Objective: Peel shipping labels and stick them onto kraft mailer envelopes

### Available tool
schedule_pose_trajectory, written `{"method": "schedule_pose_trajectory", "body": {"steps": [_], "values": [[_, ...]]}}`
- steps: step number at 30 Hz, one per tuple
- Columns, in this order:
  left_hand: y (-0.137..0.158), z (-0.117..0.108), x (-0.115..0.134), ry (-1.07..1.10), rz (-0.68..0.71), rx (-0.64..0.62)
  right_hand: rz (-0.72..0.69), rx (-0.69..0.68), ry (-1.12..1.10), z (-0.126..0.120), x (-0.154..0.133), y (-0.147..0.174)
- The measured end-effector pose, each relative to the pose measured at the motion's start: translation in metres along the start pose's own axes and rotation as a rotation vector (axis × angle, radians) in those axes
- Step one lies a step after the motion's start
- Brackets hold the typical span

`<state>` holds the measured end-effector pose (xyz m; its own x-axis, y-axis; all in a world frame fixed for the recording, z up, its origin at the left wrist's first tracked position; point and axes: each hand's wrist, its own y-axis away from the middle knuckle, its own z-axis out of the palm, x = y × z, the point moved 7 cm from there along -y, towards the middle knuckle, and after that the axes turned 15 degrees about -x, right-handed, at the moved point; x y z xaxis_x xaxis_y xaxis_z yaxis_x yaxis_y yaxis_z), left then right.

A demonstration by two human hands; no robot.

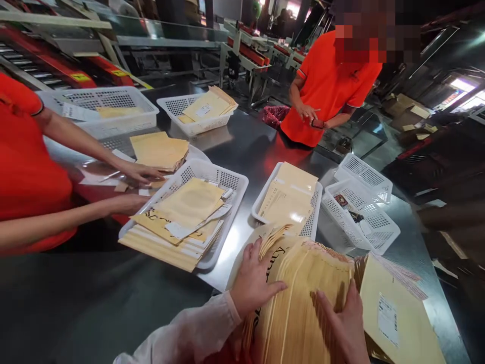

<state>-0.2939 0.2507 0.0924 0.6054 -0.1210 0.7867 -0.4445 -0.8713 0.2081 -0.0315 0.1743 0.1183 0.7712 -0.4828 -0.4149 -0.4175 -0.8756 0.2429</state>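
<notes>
A thick stack of kraft envelopes [306,293] stands on edge in front of me, with black lettering on its left outer face. My left hand [255,278] rests against that left side, fingers spread and thumb reaching over the edges. Fingers apart, my right hand [344,316] touches the envelope edges on the right of the stack. Just right of it leans another envelope [401,308] with a white barcode label. Behind the stack, a white basket [255,205] contains more envelopes.
A co-worker's hands [138,172] are at the left, beside a basket [240,194] heaped with envelopes. More white baskets [146,119] line the metal table [242,144]. Small items lie in a right-hand basket [382,232]. Another person [329,91] stands across the table, holding a phone-like object.
</notes>
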Motion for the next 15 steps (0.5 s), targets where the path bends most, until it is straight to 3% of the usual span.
{"method": "schedule_pose_trajectory", "body": {"steps": [3,10,15], "values": [[-0.002,0.001,0.003,0.033,0.008,-0.013,0.087,-0.031,0.086,0.007,-0.011,0.004],[-0.001,-0.006,-0.005,0.016,0.074,0.042,0.098,-0.018,0.231,0.023,-0.045,0.013],[-0.002,-0.008,-0.014,0.033,0.058,0.06,0.108,-0.001,0.243,0.025,-0.046,0.013]]}}
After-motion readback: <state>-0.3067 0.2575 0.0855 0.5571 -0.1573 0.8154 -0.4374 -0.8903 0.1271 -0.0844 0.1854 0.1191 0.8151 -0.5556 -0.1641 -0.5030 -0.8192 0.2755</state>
